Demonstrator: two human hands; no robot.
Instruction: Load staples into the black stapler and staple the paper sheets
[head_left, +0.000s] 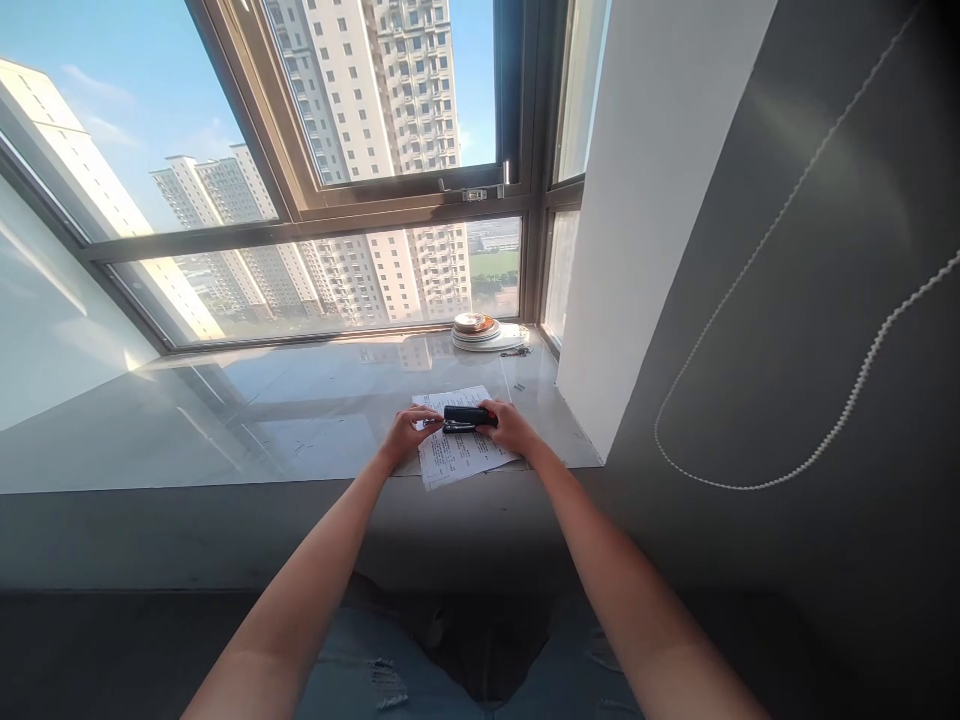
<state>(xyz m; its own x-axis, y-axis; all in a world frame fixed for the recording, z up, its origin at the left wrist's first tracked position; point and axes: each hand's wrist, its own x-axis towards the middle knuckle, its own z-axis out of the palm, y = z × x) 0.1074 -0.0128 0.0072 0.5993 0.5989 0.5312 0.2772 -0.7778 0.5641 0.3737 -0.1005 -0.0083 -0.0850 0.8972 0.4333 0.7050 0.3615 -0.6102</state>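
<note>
A black stapler (466, 416) lies sideways over printed sheets of paper (459, 458) on the window sill. My right hand (510, 425) is closed around its right end. On the other side, my left hand (411, 432) has its thumb and fingers pinched together just left of the stapler's front. Something small and thin seems to be between those fingertips, too small to name. The stapler's upper and lower parts are apart at the left end. The sheets stick out slightly over the sill's front edge.
A stack of white plates or lids (480, 336) stands by the window corner, with small dark items (516, 352) beside it. Small metal pieces (519, 387) lie nearer. A beaded blind chain (739, 487) hangs at right. The glossy sill (330, 440) stretches left.
</note>
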